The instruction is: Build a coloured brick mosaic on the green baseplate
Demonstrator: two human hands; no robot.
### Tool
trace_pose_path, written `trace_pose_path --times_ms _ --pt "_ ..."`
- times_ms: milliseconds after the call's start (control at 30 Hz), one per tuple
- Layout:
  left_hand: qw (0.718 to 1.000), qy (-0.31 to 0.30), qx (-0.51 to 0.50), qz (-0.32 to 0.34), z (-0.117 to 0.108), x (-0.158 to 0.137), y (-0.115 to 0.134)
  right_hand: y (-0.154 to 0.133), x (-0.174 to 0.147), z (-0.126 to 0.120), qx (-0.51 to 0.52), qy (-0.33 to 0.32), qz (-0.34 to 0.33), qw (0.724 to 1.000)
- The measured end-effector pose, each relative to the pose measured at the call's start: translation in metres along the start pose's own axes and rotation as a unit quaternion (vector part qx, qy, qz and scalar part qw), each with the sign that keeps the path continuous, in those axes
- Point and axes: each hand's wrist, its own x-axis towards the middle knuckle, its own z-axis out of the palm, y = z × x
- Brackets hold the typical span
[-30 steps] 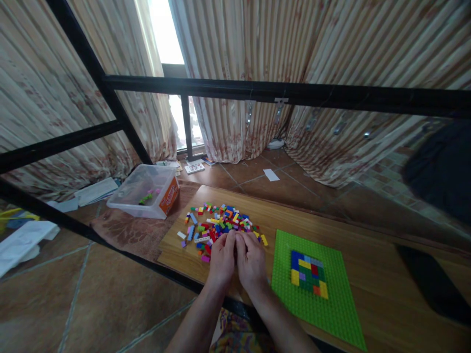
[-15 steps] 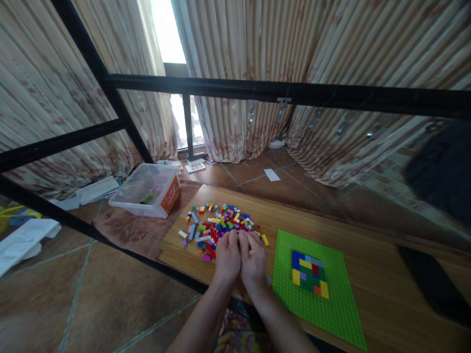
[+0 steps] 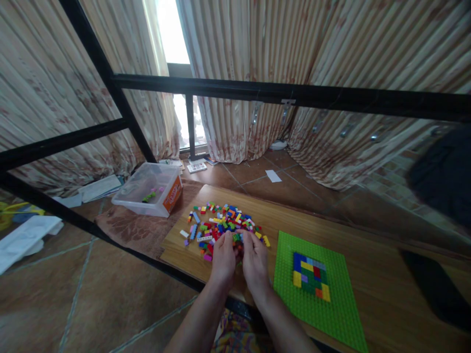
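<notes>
My left hand (image 3: 223, 257) and my right hand (image 3: 255, 259) are side by side at the near edge of a loose pile of toy building bricks (image 3: 211, 226). Both have their fingers curled in towards each other. Small green and dark reddish bricks show in the gap between them, but I cannot tell whether these are held or lie in the pile behind. To the right of my right hand lies a green baseplate (image 3: 285, 304). A rectangular patch of blue, yellow, green, red and orange bricks (image 3: 312, 276) sits on it.
The bricks lie on a wooden board (image 3: 235, 192). A clear plastic box (image 3: 147, 189) with a few pieces inside stands at the left. A black flat object (image 3: 434, 282) lies far right. Black metal bars (image 3: 228, 88) cross in front of the curtains (image 3: 272, 44).
My hands, pressed together before, have come slightly apart, opening a gap where bricks show. The whole view has shifted a little; the baseplate and its bricks look the same.
</notes>
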Motion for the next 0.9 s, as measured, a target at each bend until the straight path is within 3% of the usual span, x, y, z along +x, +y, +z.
trace_pose_path --times_ms 133,267,567,733,900 --pt "1.0 0.003 -0.01 -0.016 -0.001 0.0 0.0 0.0 0.002 0.0 0.038 -0.02 0.055 0.998" --pt "1.0 0.005 0.003 0.007 -0.001 0.0 -0.001 0.001 0.003 0.003 0.056 -0.035 0.053 0.996" --pt "0.998 -0.013 0.043 0.046 0.001 -0.001 -0.003 -0.002 0.002 0.0 0.004 0.008 -0.007 1.0" --pt "0.996 0.017 0.032 0.079 0.004 0.001 -0.011 -0.005 0.001 0.002 -0.031 0.044 -0.001 0.999" --pt "0.998 0.015 -0.022 0.051 0.012 -0.003 -0.011 -0.003 0.004 0.003 -0.031 0.081 0.011 0.996"
